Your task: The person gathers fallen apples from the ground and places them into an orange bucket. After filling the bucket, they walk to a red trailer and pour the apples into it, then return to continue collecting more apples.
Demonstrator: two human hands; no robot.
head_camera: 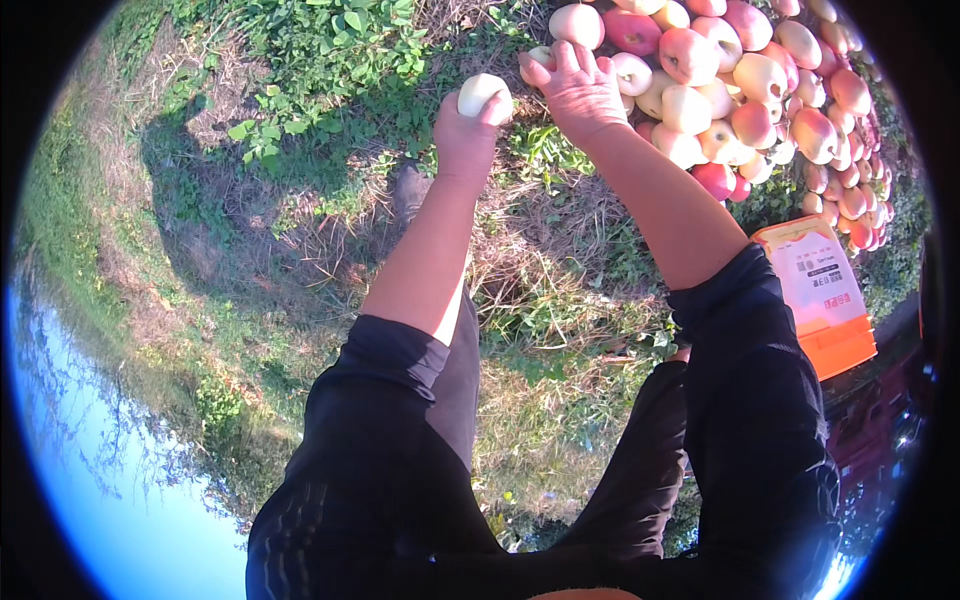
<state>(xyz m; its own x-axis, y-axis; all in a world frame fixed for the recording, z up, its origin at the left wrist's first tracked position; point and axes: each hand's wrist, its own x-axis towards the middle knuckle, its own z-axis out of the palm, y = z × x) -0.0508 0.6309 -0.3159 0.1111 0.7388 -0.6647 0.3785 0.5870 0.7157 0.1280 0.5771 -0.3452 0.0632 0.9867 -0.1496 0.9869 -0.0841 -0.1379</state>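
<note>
A pale apple (480, 95) is held in my left hand (469, 131), my thumb resting across it, above the grass to the left of the fruit heap. My right hand (581, 94) lies palm down at the near left edge of a heap of red and pale apples (686, 109). Under its fingers a pale green apple (541, 56) shows in part; whether the fingers grip it is not plain. A large pale pink apple (577, 26) lies just beyond my right fingertips.
Right of my right arm stands an orange and white printed box or packet (817, 289) bearing writing. The heap stretches away to the right. Leafy weeds (300, 82) and dry grass (555, 262) cover the ground. My shoe (411, 191) shows beside my left forearm.
</note>
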